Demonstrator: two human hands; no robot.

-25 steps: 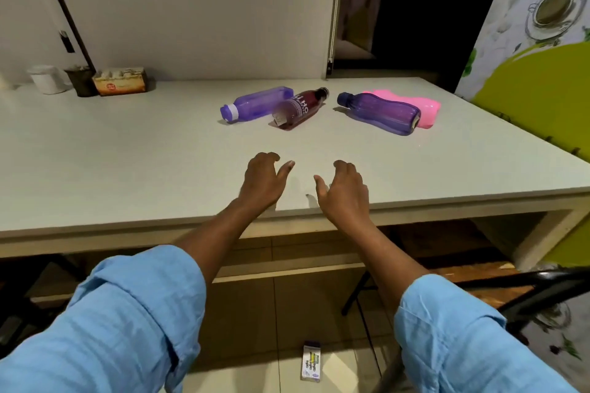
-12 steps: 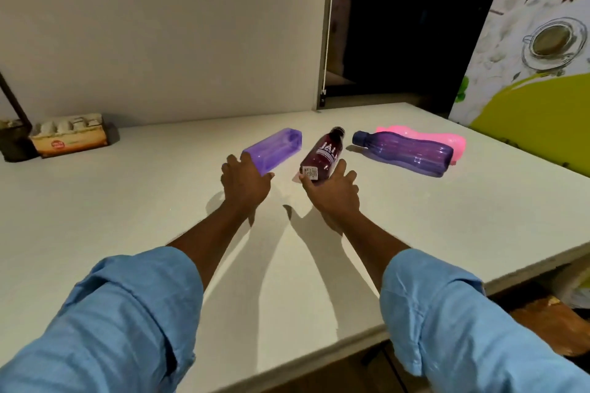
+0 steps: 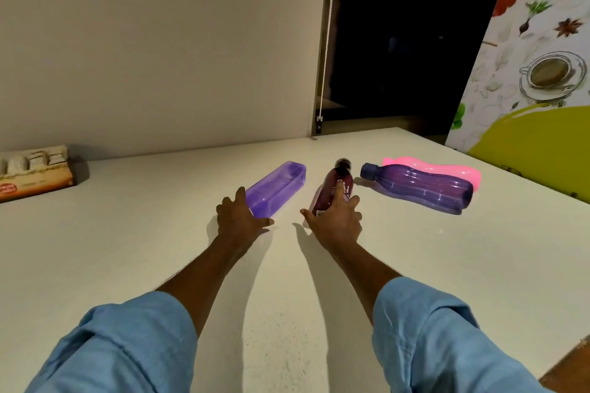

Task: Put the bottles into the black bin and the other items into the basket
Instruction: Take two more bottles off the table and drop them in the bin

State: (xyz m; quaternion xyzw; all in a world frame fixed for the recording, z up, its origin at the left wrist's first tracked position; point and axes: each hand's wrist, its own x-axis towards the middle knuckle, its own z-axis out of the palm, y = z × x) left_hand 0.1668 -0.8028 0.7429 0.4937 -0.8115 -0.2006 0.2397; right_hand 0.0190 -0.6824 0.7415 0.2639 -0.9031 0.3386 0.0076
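Note:
Several bottles lie on a white table (image 3: 319,281). My left hand (image 3: 239,217) wraps the cap end of a light purple square bottle (image 3: 277,187), which points away from me. My right hand (image 3: 336,220) closes over the lower part of a small dark red bottle (image 3: 335,182) with a black cap. Further right lies a dark purple bottle (image 3: 421,188) with a blue cap, and a pink bottle (image 3: 447,167) rests right behind it. Neither a black bin nor a basket is in view.
A cardboard box (image 3: 35,172) with small white items stands at the far left against the wall. A dark doorway opens behind the table. A patterned surface with a green area borders the table's right side.
Both hands have reached forward from the table's near edge to the bottles and closed on them. The view has moved closer and tilted up.

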